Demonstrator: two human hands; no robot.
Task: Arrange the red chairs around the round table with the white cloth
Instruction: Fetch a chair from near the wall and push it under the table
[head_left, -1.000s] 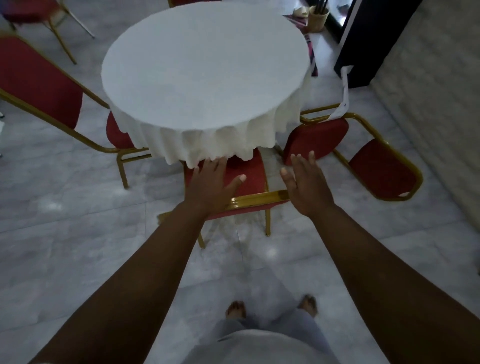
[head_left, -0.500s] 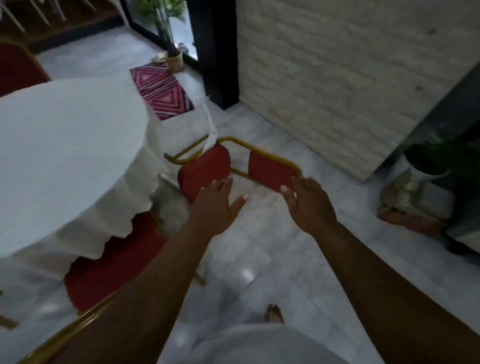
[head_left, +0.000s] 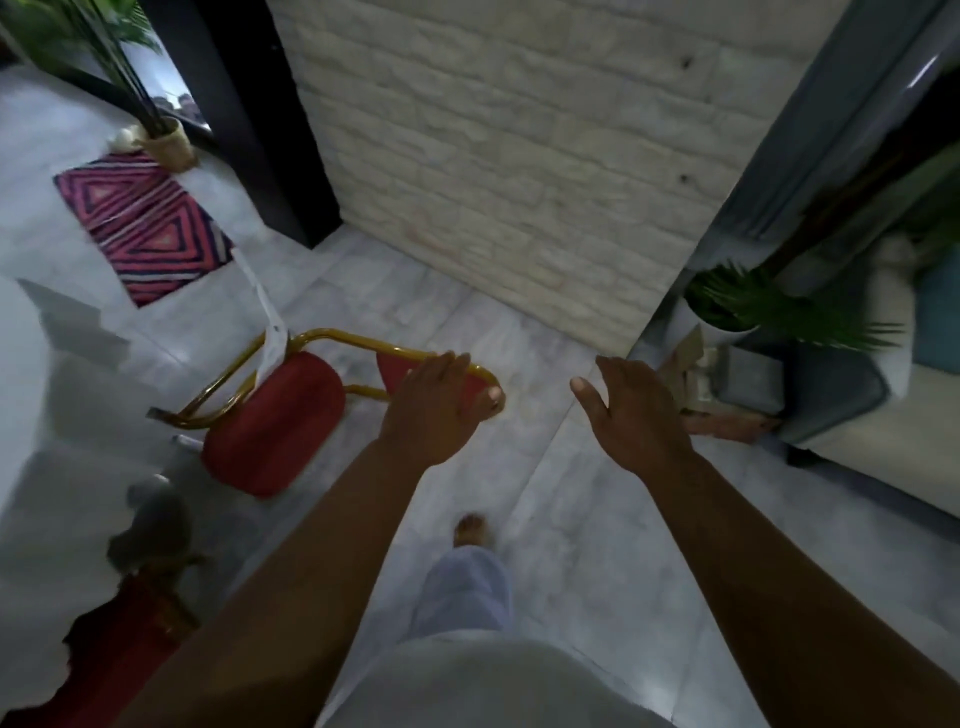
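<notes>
A red chair (head_left: 272, 421) with a gold frame stands on the tile floor to the right of the round table, whose white cloth (head_left: 36, 415) fills the left edge. A white paper tag hangs from the chair's frame. My left hand (head_left: 434, 410) is spread over the top of this chair's backrest, fingers apart, covering most of it; whether it touches is unclear. My right hand (head_left: 631, 415) hovers open in the air to the right of the chair, holding nothing. A second red chair (head_left: 119, 654) shows at the bottom left, partly under the cloth.
A pale brick wall (head_left: 519, 156) rises just behind the chair, with a black door frame (head_left: 270, 145) to its left. A pink patterned rug (head_left: 145, 223) and a potted plant (head_left: 166, 140) lie far left. Another potted plant (head_left: 727, 306) and grey furniture (head_left: 831, 395) stand at the right.
The view has swung right, away from the table. Both hands left the chair tucked under the cloth and reached toward the chair by the wall; my left hand now lies over its backrest.
</notes>
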